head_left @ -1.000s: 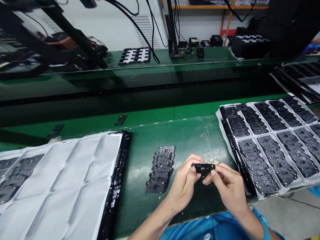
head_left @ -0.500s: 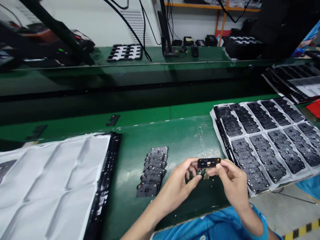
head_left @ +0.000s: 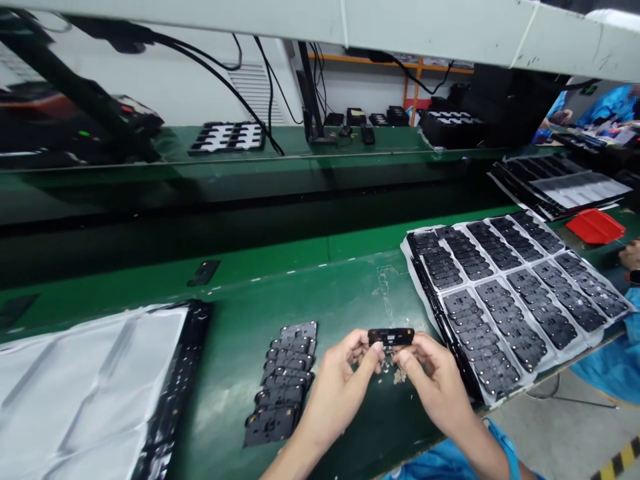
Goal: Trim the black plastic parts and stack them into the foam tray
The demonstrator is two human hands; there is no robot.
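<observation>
Half a second ago the right hand (head_left: 436, 381) pinched the right end of the slim black plastic part (head_left: 391, 337); now its thumb has dropped lower, and whether that grip pinches cannot be told. The left hand (head_left: 345, 381) has brought its thumb in, pinching the left end. Held above the tabletop (head_left: 350, 287), toward its near edge, the part seems still mid-handling.

On the surface (head_left: 350, 287), overlapping parts (head_left: 277, 383) lie between the left tray (head_left: 120, 380) and the right tray (head_left: 504, 272), with 1 held part (head_left: 391, 337) to their right, scattered bits (head_left: 400, 377) below it, 1 loose part (head_left: 204, 273) behind the left tray and more trays (head_left: 575, 191) behind the right tray.
</observation>
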